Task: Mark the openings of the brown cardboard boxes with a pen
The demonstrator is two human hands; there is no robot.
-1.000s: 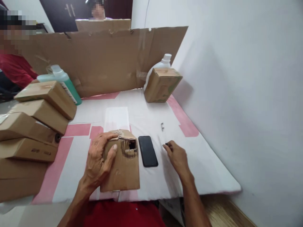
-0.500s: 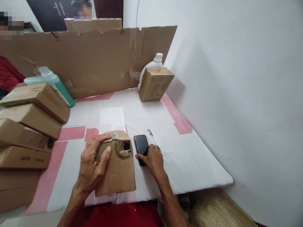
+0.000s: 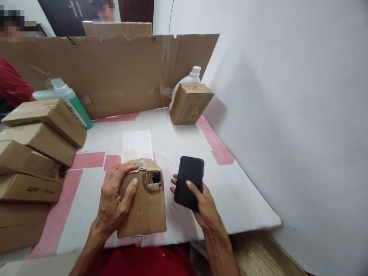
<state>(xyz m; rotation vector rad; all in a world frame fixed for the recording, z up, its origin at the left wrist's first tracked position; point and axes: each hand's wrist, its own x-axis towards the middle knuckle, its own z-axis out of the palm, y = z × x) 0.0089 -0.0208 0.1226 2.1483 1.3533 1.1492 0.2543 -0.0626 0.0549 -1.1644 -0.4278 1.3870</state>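
Observation:
My left hand (image 3: 119,191) grips the left side of a small brown cardboard box (image 3: 146,214), thumb on its face and fingers over the top edge. The box has a torn, ragged hole near its upper right corner, with dark marks around it. In my right hand (image 3: 204,203) is a black smartphone (image 3: 189,178), lifted off the table, its dark screen facing up. My thumb lies on the screen and my fingertips show past its left edge. The pen seen earlier is not visible now; the phone and hand cover that spot.
Several cardboard boxes (image 3: 31,188) are stacked at the left, beside a bottle of green liquid (image 3: 77,109). A white bottle (image 3: 194,76) stands behind another carton (image 3: 189,105) at the back right. A cardboard partition (image 3: 120,76) crosses the table (image 3: 230,199). Two people are beyond it.
My right hand has picked the phone up from the table and raised it, moving slightly right. My left hand keeps its hold on the box. The view has shifted a little.

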